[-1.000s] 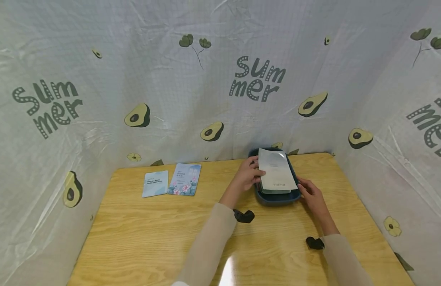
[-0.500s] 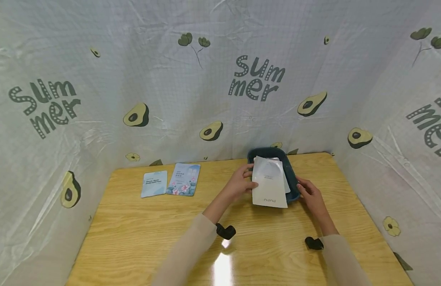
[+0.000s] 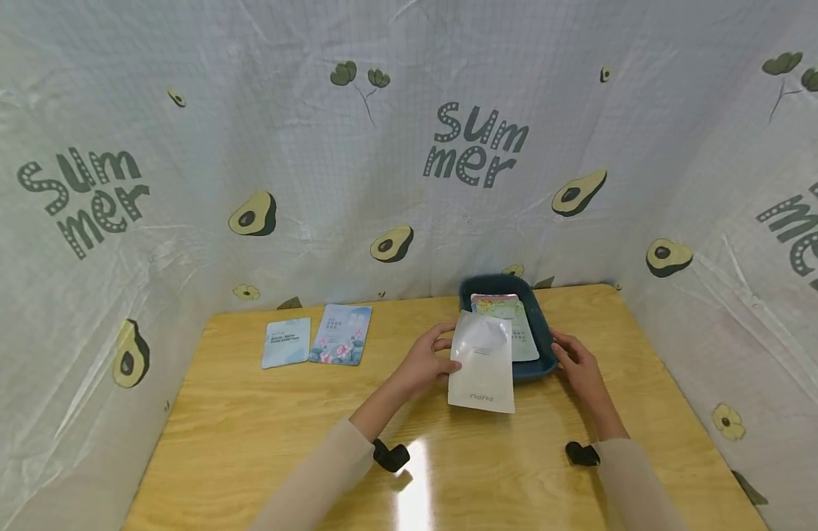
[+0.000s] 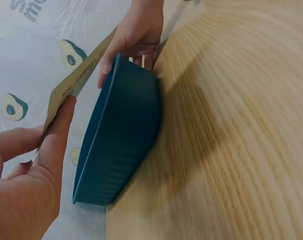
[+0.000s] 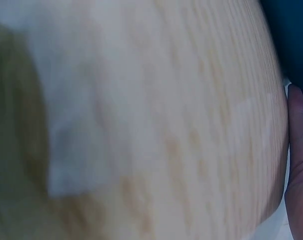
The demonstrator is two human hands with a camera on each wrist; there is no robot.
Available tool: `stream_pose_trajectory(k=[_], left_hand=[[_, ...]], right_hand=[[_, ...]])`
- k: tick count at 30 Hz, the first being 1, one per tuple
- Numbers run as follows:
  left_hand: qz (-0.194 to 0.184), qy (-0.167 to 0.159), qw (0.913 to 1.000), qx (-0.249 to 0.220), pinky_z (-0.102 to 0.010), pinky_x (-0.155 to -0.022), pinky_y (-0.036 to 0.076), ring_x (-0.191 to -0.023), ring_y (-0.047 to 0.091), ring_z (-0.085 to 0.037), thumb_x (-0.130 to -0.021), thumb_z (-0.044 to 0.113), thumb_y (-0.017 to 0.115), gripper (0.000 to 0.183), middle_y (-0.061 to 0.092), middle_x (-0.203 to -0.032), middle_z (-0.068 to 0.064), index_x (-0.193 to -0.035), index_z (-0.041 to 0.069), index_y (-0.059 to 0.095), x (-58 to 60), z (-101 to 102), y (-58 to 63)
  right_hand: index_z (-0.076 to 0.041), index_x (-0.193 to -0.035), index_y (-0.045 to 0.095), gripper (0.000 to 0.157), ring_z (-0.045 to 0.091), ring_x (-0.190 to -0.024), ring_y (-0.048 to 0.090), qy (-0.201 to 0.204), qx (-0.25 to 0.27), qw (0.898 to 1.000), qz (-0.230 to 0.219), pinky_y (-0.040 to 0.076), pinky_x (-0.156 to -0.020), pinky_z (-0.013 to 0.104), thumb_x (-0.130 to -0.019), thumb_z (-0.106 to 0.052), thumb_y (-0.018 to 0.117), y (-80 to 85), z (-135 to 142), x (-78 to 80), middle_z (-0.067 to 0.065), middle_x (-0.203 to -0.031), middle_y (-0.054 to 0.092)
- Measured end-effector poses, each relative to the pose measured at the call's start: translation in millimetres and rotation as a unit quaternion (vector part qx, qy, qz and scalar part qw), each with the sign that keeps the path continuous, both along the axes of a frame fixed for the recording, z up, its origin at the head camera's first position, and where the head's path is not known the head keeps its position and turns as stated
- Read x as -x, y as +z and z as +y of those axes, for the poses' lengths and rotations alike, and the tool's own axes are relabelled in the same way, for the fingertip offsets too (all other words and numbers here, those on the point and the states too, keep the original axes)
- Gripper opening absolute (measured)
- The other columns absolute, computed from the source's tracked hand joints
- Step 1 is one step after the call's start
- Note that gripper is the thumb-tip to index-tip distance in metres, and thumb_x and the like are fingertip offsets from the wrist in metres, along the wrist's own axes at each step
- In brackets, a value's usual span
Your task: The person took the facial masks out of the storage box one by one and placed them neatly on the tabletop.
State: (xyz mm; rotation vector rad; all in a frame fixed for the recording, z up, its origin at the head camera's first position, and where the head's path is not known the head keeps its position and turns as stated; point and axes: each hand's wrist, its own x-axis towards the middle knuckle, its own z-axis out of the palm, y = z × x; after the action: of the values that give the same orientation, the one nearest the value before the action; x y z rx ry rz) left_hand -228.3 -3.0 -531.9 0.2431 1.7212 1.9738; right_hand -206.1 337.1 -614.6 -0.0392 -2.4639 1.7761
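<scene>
In the head view my left hand (image 3: 422, 361) pinches the left edge of a white face mask packet (image 3: 482, 369) marked PMPM, thumb on top. The packet is held tilted over the near left rim of a dark blue plastic basin (image 3: 491, 284). More packets lie stacked inside; the top one is a pale green packet (image 3: 524, 341) with a floral end, partly covered. At the basin's right side, my right hand (image 3: 581, 365) grips the rim. From the left wrist view, the thumb of the right hand (image 4: 139, 30) lies over the rim and the fingers are outside.
Two packets lie flat side by side at the table's back left: a light blue packet (image 3: 286, 342) and a floral blue packet (image 3: 342, 334). Behind the wooden table (image 3: 249, 435) hangs a white printed curtain (image 3: 302, 147), which also encloses both sides.
My left hand has drawn the white packet out of the basin, toward me and to the left, uncovering the pale green packet. My right hand has stayed at the rim.
</scene>
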Motion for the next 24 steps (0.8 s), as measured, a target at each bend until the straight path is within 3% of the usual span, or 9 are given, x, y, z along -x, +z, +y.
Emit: stream_pose_trajectory(k=[8,14,24], left_hand=[[0.002,0.016,0.9999,-0.005,-0.044,-0.077,0.061,-0.101,0.07,-0.031,-0.09,-0.018,0.062,0.075,0.058,-0.138,-0.021,-0.154,0.011,0.039,-10.8,-15,1.9],[0.003,0.023,0.9997,-0.01,-0.042,-0.075,0.061,-0.099,0.072,-0.033,-0.091,-0.016,0.062,0.074,0.057,-0.138,-0.023,-0.155,0.011,0.036,-12.8,-25,4.5],[0.007,0.033,0.9993,0.016,-0.049,-0.081,0.06,-0.102,0.071,-0.034,-0.092,-0.013,0.063,0.074,0.055,-0.142,-0.022,-0.156,0.013,0.036,-10.9,-42,6.3]], right_hand=[[-0.008,-0.151,0.049,0.051,-0.008,-0.112,0.051,-0.006,0.002,1.0,0.006,0.057,-0.075,0.021,-0.107,-0.034,0.052,-4.2,0,0.9,0.023,-0.15,0.046],[-0.009,-0.151,0.049,0.051,-0.01,-0.113,0.049,-0.006,-0.001,1.0,0.007,0.056,-0.076,0.02,-0.108,-0.034,0.051,-5.0,2,1.8,0.023,-0.151,0.045],[-0.009,-0.151,0.049,0.05,-0.01,-0.114,0.048,-0.002,-0.004,1.0,0.006,0.056,-0.077,0.02,-0.108,-0.034,0.051,-5.0,2,2.9,0.024,-0.151,0.045]])
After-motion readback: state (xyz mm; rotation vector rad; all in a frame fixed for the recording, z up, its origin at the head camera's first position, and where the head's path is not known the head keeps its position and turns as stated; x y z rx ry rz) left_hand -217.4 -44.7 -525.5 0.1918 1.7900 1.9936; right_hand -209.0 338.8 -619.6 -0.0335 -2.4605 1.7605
